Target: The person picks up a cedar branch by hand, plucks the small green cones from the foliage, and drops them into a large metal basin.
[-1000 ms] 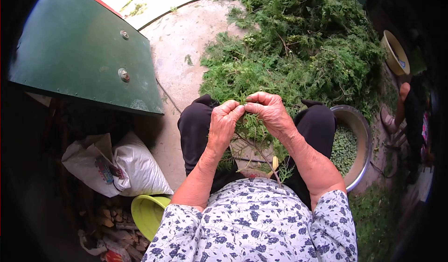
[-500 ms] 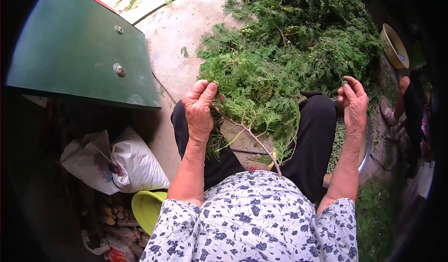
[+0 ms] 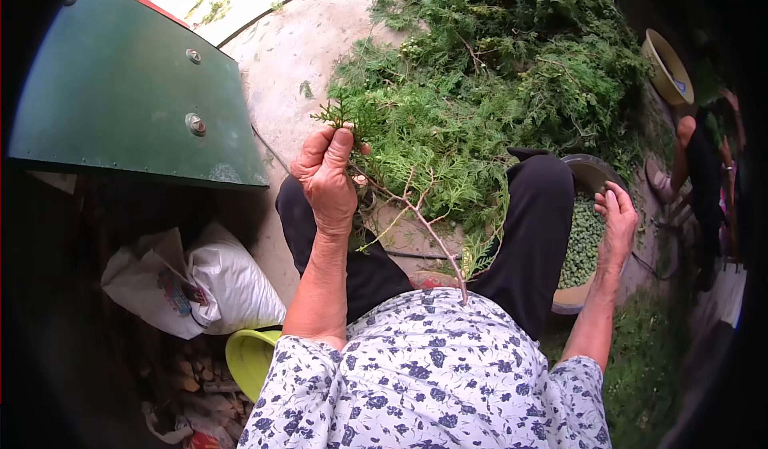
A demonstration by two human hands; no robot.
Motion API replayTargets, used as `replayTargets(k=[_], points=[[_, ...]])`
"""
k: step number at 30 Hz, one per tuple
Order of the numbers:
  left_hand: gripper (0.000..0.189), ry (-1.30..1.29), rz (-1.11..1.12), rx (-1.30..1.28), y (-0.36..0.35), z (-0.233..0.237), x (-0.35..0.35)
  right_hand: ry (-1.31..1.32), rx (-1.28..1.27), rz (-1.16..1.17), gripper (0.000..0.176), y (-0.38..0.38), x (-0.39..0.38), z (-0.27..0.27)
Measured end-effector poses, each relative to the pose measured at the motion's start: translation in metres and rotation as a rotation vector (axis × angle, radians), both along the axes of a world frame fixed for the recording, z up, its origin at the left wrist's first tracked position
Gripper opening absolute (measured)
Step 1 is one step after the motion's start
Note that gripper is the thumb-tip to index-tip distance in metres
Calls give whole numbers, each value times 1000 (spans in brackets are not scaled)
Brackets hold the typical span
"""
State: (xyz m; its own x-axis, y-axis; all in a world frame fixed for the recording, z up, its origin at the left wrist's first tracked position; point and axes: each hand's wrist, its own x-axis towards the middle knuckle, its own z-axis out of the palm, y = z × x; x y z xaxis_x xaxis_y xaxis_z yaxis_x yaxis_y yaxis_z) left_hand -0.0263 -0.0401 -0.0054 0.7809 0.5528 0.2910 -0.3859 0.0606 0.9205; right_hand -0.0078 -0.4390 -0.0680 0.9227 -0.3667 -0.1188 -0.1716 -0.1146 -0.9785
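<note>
My left hand (image 3: 326,179) is closed in a pinch on the leafy end of a conifer branch with flat, scaly green sprays. A dark green tip pokes out above the thumb. The branch's bare brown stem (image 3: 436,239) slants down across my lap, its thick end against my shirt. Beside my right knee, my right hand (image 3: 616,223) hangs at the edge of a round basin (image 3: 570,299). Its fingers are curled toward the thumb; whatever they may hold is hidden. Many small green cones or berries (image 3: 582,245) lie in the basin.
A large heap of cut conifer branches (image 3: 512,65) covers the floor ahead. To the left are a green metal panel (image 3: 136,89), white sacks (image 3: 232,281) and a lime-green tub (image 3: 250,361). A yellowish bowl (image 3: 668,69) and part of another person's leg (image 3: 682,149) are at right.
My right hand has moved down and outward from beside the heap to the basin. My left hand has shifted slightly left and up with the branch end. The view has tilted a little.
</note>
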Motion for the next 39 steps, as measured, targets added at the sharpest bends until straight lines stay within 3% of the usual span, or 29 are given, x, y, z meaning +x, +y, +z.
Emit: replayTargets(k=[2, 4, 8, 9, 10, 12, 13, 15, 18, 22, 23, 28, 30, 32, 34, 36, 38, 39], points=[[14, -4, 0, 11, -4, 0, 1, -61, 131, 251, 18, 56, 1, 35], [12, -10, 8, 63, -7, -2, 2, -178, -83, 451, 14, 92, 2, 51], [7, -64, -37, 119, -8, -7, 5, -153, -70, 847, 16, 144, 3, 64], [5, -65, -29, 96, -12, -4, 5, -183, -181, 1015, 22, 151, 10, 59], [4, -68, -23, 69, -15, -2, 5, 20, -82, 1160, 32, 157, 17, 48], [4, -32, -16, 106, -15, -6, 5, 364, 173, 1218, 39, 171, 22, 30], [5, -61, 12, 243, -14, -9, 6, 364, 173, 1217, 39, 178, 20, 22], [8, -131, 53, 362, -17, -13, 6, 758, 698, 966, 38, 192, 17, 8], [7, -148, 43, 421, -23, -13, 2, 598, 895, 787, 36, 212, 9, -8], [18, -42, 47, 230, -25, -21, -6, 476, 910, 711, 17, 225, 18, 4], [30, 33, -3, 148, -22, -19, -9, 473, 916, 692, 16, 226, 23, 4], [42, 311, 132, 125, -4, -19, -3, 405, 911, 587, 18, 230, 34, -8], [47, 306, 611, 1169, -3, -16, 0, 362, 947, 564, 17, 231, 34, -11], [42, 182, 665, 1288, -10, -4, 0, 344, 929, 588, 19, 232, 33, -14], [23, -73, 65, 937, -16, -4, 0, 273, 868, 576, 22, 235, 29, -14], [17, 63, -6, 834, -34, 3, 5, 249, 854, 607, 24, 236, 24, -12], [13, 87, 32, 892, -26, -13, 14, 169, 779, 618, 23, 238, 18, -14], [10, 228, 16, 861, -21, -17, 16, 114, 788, 612, 22, 238, 14, -15]])
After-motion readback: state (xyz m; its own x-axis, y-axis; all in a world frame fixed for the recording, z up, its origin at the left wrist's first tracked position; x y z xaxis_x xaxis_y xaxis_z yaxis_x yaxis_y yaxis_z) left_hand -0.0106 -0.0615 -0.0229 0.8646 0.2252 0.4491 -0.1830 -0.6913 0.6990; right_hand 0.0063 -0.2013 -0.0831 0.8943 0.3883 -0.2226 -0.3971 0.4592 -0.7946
